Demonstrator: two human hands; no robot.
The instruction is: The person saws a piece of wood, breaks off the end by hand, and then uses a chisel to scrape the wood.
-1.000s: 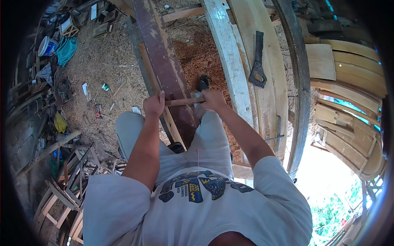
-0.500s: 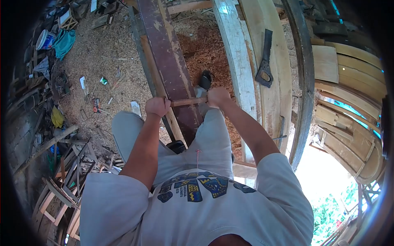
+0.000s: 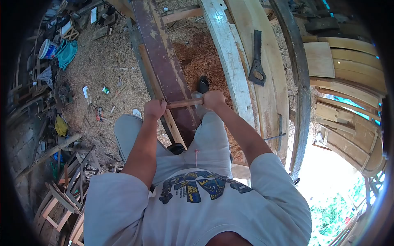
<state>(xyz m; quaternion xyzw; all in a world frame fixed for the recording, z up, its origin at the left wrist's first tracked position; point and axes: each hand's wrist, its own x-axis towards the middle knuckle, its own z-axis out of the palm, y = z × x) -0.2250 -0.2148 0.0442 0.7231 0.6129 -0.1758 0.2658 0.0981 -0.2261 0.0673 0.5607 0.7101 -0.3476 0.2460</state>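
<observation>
My left hand (image 3: 155, 108) is wrapped round one end of a short wooden bar (image 3: 184, 103). The fist of my right hand (image 3: 214, 100) closes on its other end. Held level between them, the bar crosses over a long plank with worn dark-red paint (image 3: 160, 53), which runs away between my legs. Any part of the bar inside my fists is hidden. To the right of my right hand, a dark handsaw (image 3: 257, 61) lies on a pale bare board (image 3: 273, 69).
A white-painted beam (image 3: 225, 53) and a dark curved timber (image 3: 301, 78) run alongside the pale board. Wood shavings (image 3: 201, 57) cover the ground. Scrap wood (image 3: 76, 176) is heaped at left, near a white bucket (image 3: 48, 49). Curved boards (image 3: 353, 69) are stacked at right.
The whole view has shifted slightly, so the boards and handsaw appear farther left. Both hands keep their grip on the bar, which stays across the red plank.
</observation>
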